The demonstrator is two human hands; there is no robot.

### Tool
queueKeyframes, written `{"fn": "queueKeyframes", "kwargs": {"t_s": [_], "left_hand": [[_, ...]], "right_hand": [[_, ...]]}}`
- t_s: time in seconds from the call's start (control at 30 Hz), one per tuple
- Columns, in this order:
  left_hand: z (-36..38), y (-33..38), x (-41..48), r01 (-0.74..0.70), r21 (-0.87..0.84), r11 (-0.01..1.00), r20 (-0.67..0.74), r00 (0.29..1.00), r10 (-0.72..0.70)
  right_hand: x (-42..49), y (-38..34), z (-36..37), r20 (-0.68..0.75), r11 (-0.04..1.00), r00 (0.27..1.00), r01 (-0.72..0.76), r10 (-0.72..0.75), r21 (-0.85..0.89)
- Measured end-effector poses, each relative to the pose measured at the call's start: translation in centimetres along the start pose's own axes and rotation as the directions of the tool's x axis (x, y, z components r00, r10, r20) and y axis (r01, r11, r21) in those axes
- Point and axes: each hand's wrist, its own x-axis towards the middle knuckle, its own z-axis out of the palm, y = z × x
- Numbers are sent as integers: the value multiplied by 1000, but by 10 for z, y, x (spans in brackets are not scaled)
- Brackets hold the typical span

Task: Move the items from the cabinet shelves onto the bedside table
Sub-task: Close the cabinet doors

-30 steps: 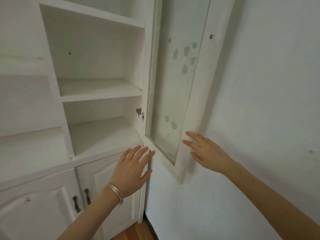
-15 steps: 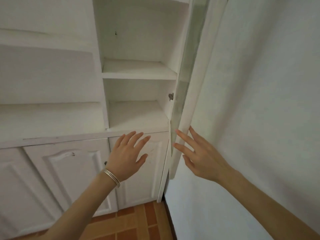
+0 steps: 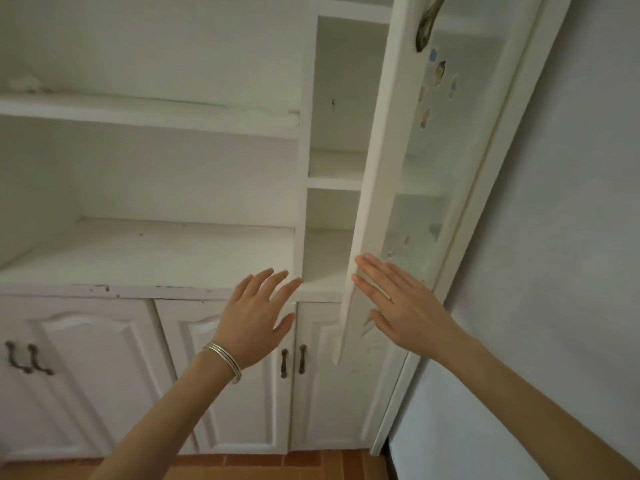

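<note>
Head view: I see my left hand point(image 3: 258, 317), fingers spread and empty, raised before the cabinet shelves point(image 3: 149, 251). Right of it, my right hand point(image 3: 405, 303) lies flat, fingers straight, against the glass door point(image 3: 377, 188), whose long axis runs upright, top leaning right.

- Cabinet shelves point(image 3: 207, 251): plain matt white, marked with a few small dark specks.
- Lower doors point(image 3: 86, 386): white, each with a raised arched panel.
- Glass door point(image 3: 377, 168): white frame; pale, cloudy pane dotted with small grey and brown flecks and one blue fleck.
- Handles point(image 3: 302, 358): dark, mottled bronze-brown.
- Bangle point(image 3: 225, 362) on my left wrist: silver, in thin parallel bands.
- Floor point(image 3: 277, 465): terracotta orange-brown tiles with paler joints.
- Wall point(image 3: 571, 237) to my right: pale bluish white, unpatterned.
</note>
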Motion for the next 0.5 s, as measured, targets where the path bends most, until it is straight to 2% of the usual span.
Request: {"fn": "queueKeyframes", "kwargs": {"t_s": [0.27,0.5], "left_hand": [[-2,-86,39,-28,69,997,-65,997,33],[-4,-134,83,-100,121,988,-169,978,119]], "right_hand": [[97,11,41,-3,995,1000,6,-6,-97],[128,28,68,26,966,998,65,-60,-252]]}}
